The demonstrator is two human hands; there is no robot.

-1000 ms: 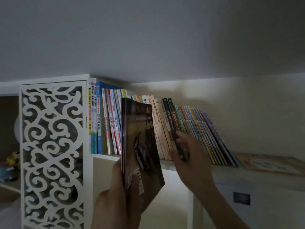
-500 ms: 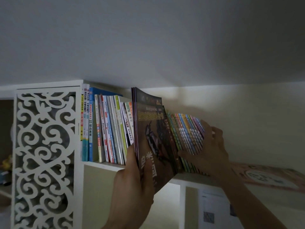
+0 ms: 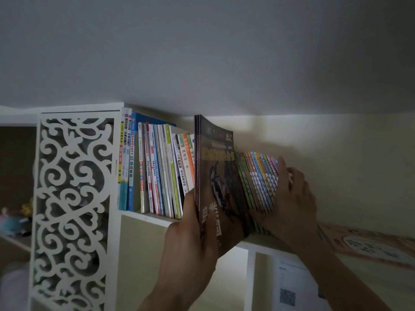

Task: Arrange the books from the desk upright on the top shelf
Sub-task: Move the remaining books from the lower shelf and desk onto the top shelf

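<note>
My left hand (image 3: 190,241) grips the lower edge of a thin stack of dark-covered books (image 3: 219,176) with a woodpecker on the front. The stack stands nearly upright in a gap in the row on the white top shelf (image 3: 152,217), its foot over the shelf's front edge. Upright books (image 3: 157,171) fill the shelf to its left. To its right a set of thin colourful books (image 3: 260,180) leans left, and my right hand (image 3: 289,196) presses flat against that set's right side, fingers spread over its end.
A white fretwork panel (image 3: 71,198) closes the shelf's left end. A large pink book (image 3: 370,245) lies flat on the shelf at the right. The ceiling hangs close above the books. A paper with a QR code (image 3: 289,290) hangs below the shelf.
My left hand has lifted the dark books up and right into the gap in the row. My right hand has moved from the middle spines to the right end of the colourful set.
</note>
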